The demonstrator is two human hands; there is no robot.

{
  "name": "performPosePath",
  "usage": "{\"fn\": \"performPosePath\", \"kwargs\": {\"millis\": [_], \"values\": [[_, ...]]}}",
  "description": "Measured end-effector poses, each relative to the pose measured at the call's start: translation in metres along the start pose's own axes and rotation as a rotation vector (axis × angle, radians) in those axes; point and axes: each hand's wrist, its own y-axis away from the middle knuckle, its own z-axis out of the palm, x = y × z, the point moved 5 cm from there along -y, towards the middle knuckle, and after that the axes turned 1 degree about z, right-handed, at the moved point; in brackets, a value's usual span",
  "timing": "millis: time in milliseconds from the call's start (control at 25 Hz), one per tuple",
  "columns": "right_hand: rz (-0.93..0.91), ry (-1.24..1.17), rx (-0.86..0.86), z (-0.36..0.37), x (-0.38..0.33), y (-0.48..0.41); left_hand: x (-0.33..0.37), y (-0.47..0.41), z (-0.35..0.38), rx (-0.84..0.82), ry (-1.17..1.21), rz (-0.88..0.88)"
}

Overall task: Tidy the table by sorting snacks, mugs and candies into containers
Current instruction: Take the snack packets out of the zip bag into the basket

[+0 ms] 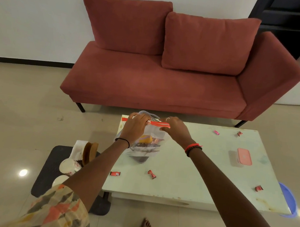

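A clear zip bag (pixel 154 132) with a red seal strip stands on the pale table (pixel 194 172), packed with snacks, one orange and purple. My left hand (pixel 137 125) pinches the left part of the strip. My right hand (pixel 173 127) pinches its right end. Loose wrapped candies lie on the table: red ones (pixel 115 173), (pixel 151 174), (pixel 259 188), (pixel 239 133) and a pink one (pixel 216 132). A clear box with a pink lid (pixel 244 156) sits at the right.
Left of the table, on a dark mat (pixel 48 167), lie two white mugs (pixel 70 166), (pixel 60 180), brown coasters (pixel 89 152) and a white holder. A grey perforated basket (pixel 148 114) shows behind the bag. A blue basin (pixel 290 202) stands at the table's right. A red sofa (pixel 157 81) is beyond.
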Motion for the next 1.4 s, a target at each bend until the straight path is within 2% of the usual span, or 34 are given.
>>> {"fn": "performPosePath", "kwargs": {"millis": [320,600,760,840,920,1080,1280,1400], "values": [[-0.02,-0.108,0.036,0.016,-0.027,-0.01,-0.029,0.017,-0.01,-0.007,-0.269,-0.039],[0.02,-0.149,0.011,0.004,-0.015,-0.012,-0.058,0.022,-0.019,-0.079,-0.221,-0.147],[0.083,-0.247,-0.122,0.003,-0.009,-0.012,-0.05,0.012,-0.022,-0.019,0.05,-0.125],[0.095,-0.333,-0.172,0.004,-0.009,-0.011,-0.04,0.008,-0.023,0.002,0.095,-0.093],[0.094,-0.376,-0.197,0.007,-0.015,-0.011,-0.032,0.007,-0.019,-0.019,0.069,-0.053],[0.083,-0.305,-0.147,0.019,-0.024,-0.015,-0.033,0.007,-0.016,-0.019,-0.072,-0.026],[0.17,-0.281,-0.137,0.031,-0.017,-0.025,-0.052,0.018,-0.016,-0.008,-0.198,-0.058],[0.102,-0.271,-0.133,0.033,-0.028,-0.03,-0.049,0.019,-0.014,-0.003,-0.198,-0.06]]}}
